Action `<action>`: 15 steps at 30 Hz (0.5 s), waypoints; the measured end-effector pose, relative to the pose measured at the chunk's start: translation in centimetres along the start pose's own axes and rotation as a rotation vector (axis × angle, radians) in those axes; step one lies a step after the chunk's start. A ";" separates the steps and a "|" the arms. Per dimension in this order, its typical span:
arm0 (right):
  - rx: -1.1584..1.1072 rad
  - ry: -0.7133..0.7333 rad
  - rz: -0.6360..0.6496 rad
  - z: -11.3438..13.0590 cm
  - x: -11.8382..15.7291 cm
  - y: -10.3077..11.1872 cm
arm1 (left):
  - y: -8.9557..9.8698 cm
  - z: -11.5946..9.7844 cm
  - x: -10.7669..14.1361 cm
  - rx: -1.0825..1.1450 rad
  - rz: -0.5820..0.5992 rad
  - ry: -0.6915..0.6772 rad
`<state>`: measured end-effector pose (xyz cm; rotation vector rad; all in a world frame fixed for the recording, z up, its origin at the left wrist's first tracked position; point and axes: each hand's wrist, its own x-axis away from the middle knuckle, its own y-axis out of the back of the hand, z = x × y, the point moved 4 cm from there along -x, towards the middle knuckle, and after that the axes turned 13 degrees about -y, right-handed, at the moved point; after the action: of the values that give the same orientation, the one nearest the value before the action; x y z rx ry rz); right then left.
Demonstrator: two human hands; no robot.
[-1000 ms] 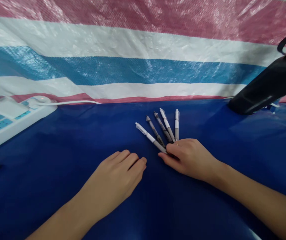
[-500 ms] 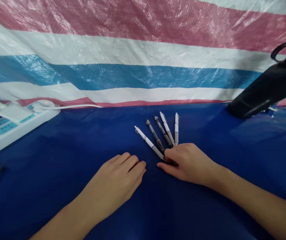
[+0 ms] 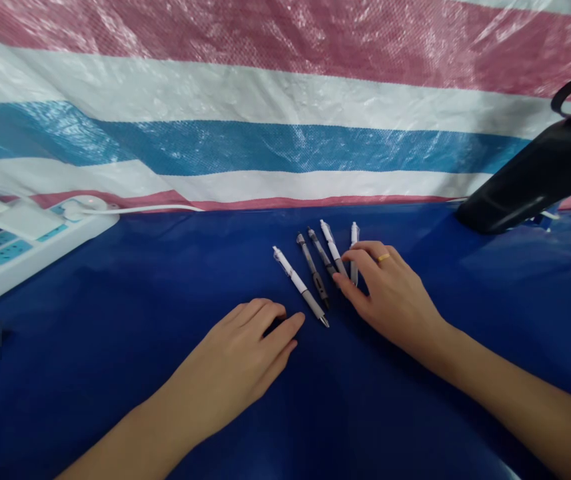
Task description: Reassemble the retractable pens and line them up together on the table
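Note:
Several click pens lie fanned out on the dark blue tabletop [image 3: 165,267]. At the left of the fan is a white pen with a grey grip [image 3: 292,277], its tip toward me. Two dark clear-barrelled pens come after it, a left one [image 3: 309,260] and a right one [image 3: 319,250]. Another white pen [image 3: 332,241] and the rightmost white pen [image 3: 354,235] are partly covered by my right hand [image 3: 390,287]. That hand is open over their grip ends, thumb and forefinger apart. My left hand [image 3: 248,343] rests open, fingers loosely bent, just left of the first pen's tip.
A white power strip [image 3: 80,223] with a plug and white cord lies at the left. A black bottle with a loop handle [image 3: 530,173] stands at the back right. Striped plastic sheeting [image 3: 285,100] hangs behind the table's far edge.
My right hand has moved up and right from the pens' tips, uncovering the tips on the left, and its fingers have spread. My left hand's forefinger has reached out slightly toward the pens.

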<state>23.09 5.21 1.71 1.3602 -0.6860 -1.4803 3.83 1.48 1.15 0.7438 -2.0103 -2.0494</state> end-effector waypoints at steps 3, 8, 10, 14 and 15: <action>0.055 -0.016 0.080 -0.4 -0.1 -0.7 | 0.0 0.0 0.0 0.009 0.001 0.003; 0.054 -0.001 0.150 -0.1 0.1 -0.8 | -0.1 0.0 -0.1 0.018 0.007 -0.001; 0.033 0.030 0.163 0.2 0.2 -0.7 | -0.1 0.0 -0.1 0.022 0.018 0.001; -0.021 0.070 0.189 0.3 0.1 -0.7 | -0.2 0.0 -0.1 0.032 0.013 0.002; -0.040 0.070 0.196 0.3 0.1 -0.7 | -0.1 0.0 -0.1 0.032 0.009 0.001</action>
<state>22.58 5.34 1.08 1.2705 -0.7203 -1.2788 3.96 1.56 1.03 0.7399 -2.0465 -2.0158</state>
